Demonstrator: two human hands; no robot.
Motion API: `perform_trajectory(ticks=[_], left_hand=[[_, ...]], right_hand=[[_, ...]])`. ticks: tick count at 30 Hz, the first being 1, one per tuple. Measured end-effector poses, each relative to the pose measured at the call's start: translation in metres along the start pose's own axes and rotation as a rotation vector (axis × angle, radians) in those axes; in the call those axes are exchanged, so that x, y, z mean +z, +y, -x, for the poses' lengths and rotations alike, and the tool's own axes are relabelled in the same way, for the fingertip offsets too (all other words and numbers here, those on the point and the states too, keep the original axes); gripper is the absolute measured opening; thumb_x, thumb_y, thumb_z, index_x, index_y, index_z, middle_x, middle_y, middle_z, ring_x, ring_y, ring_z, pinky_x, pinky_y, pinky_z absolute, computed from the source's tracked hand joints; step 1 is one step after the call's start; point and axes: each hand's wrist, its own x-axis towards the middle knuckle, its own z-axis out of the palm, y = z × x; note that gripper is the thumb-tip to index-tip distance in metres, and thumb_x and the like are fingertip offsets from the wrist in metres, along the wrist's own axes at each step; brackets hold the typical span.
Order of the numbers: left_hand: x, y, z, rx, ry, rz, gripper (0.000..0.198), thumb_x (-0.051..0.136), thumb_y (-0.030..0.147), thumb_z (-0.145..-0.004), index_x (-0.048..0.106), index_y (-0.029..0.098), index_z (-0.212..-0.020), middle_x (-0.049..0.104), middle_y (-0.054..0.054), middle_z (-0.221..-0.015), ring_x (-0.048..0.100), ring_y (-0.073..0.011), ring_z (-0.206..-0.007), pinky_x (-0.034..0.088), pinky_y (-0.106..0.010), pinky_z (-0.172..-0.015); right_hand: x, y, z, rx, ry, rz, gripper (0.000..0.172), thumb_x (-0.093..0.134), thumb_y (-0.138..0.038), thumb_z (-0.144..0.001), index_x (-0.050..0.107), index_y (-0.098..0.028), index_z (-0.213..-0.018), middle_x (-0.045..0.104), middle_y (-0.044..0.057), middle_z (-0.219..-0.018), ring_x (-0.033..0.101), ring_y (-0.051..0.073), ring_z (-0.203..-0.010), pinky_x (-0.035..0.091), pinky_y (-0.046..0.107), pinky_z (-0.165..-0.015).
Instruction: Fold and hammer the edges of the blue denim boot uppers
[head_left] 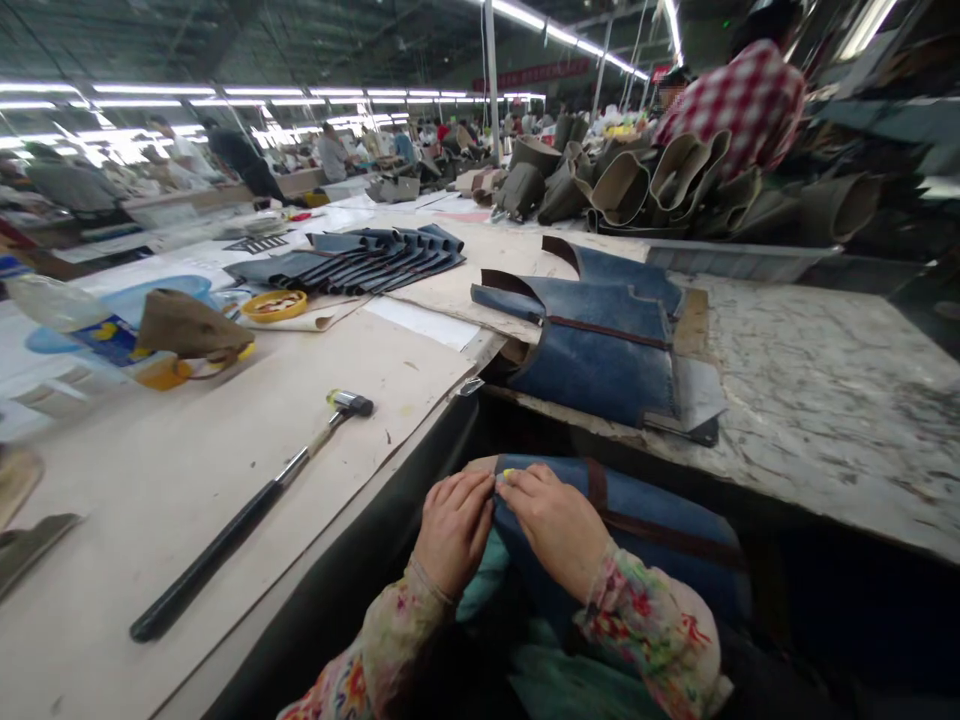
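Plastic bottle [67, 320] is lying at the left edge, beside a brown leather scrap [187, 325]; hammer [247, 510] is resting on the table [187, 450] at lower left, head pointing up-right; at bottom centre, left hand [454, 530] and right hand [555, 525] are sitting close together, fingertips nearly meeting, both pinching the upper edge of the blue leather piece [660, 540], which is lying in the lap below the table edge; stacked blue pieces [600, 350] are lying on the bench [825, 380] right of centre.

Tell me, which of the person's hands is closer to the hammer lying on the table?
Left. The left hand holds the blue piece in the lap, to the right of the hammer; the right hand lies farther right again, on the same piece.
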Motion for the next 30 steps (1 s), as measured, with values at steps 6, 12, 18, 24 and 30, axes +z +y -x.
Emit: perform_trajectory(ticks=[6, 12, 18, 24, 30], left_hand=[[0.001, 0.007, -0.004, 0.002, -0.023, -0.018, 0.028, 0.041, 0.023, -0.088, 0.057, 0.019, -0.112, 0.060, -0.005, -0.113, 0.048, -0.0211, -0.105, 0.035, -0.039, -0.091], [-0.001, 0.012, -0.004, 0.004, -0.022, -0.069, 0.028, 0.043, 0.023, -0.087, 0.057, 0.019, -0.111, 0.059, -0.006, -0.113, 0.049, -0.0217, -0.105, 0.036, -0.039, -0.091], [0.010, 0.035, -0.008, 0.078, 0.019, -0.044, 0.029, 0.041, 0.020, -0.087, 0.058, 0.018, -0.111, 0.060, -0.006, -0.113, 0.049, -0.0235, -0.105, 0.033, -0.042, -0.095], [0.031, 0.075, -0.016, 0.226, -0.087, 0.109, 0.032, 0.042, 0.017, -0.086, 0.054, 0.014, -0.115, 0.058, -0.007, -0.111, 0.049, -0.0218, -0.103, 0.040, -0.039, -0.093], [0.039, 0.089, -0.025, 0.259, -0.148, 0.143, 0.030, 0.043, 0.014, -0.086, 0.053, 0.016, -0.114, 0.059, -0.006, -0.108, 0.049, -0.0200, -0.101, 0.042, -0.037, -0.090]], right_hand=[[-0.006, 0.016, 0.031, -0.026, 0.022, 0.060, 0.032, 0.048, -0.010, -0.083, 0.056, -0.018, -0.112, 0.058, 0.004, -0.114, 0.049, 0.019, -0.100, 0.044, 0.033, -0.090], [-0.016, 0.041, 0.082, -0.003, 0.072, 0.100, 0.034, 0.048, -0.008, -0.081, 0.058, -0.018, -0.111, 0.060, 0.004, -0.112, 0.051, 0.020, -0.100, 0.045, 0.034, -0.089], [-0.015, 0.048, 0.116, 0.080, 0.185, 0.037, 0.032, 0.040, -0.016, -0.089, 0.054, -0.020, -0.118, 0.059, 0.006, -0.112, 0.052, 0.018, -0.102, 0.046, 0.036, -0.090], [-0.016, 0.057, 0.136, 0.259, 0.242, -0.080, 0.029, 0.044, -0.025, -0.089, 0.056, -0.022, -0.115, 0.058, 0.005, -0.112, 0.051, 0.018, -0.105, 0.046, 0.036, -0.091], [-0.021, 0.058, 0.128, 0.289, 0.202, -0.163, 0.028, 0.048, -0.025, -0.087, 0.058, -0.021, -0.112, 0.059, 0.006, -0.108, 0.052, 0.017, -0.103, 0.047, 0.032, -0.089]])
